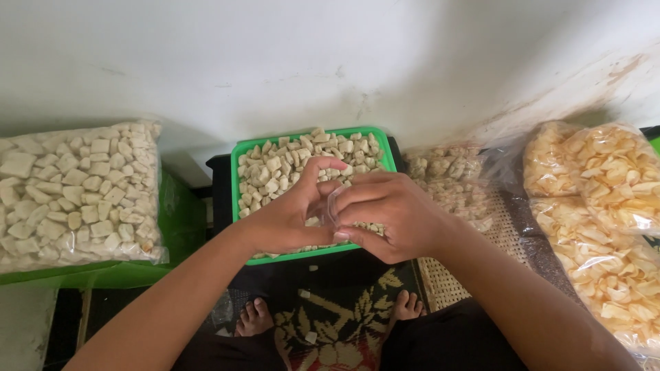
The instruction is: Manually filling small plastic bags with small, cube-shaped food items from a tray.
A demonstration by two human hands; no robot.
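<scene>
— Where both hands meet over the green plastic tray (249, 148) of pale cracker pieces, what sits between them?

— A small clear plastic bag (331, 203), pinched by the left hand (289, 216) and right hand (392, 216), fingers closed on it. Its mouth seems to face up, though that's hard to tell.

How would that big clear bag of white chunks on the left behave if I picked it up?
The big clear bag would probably sag and shift, since its thin film wraps loose chunks. It looks crammed full, so likely bulky. The chunks seem dry and brittle, so squeezing might crumble them.
</scene>
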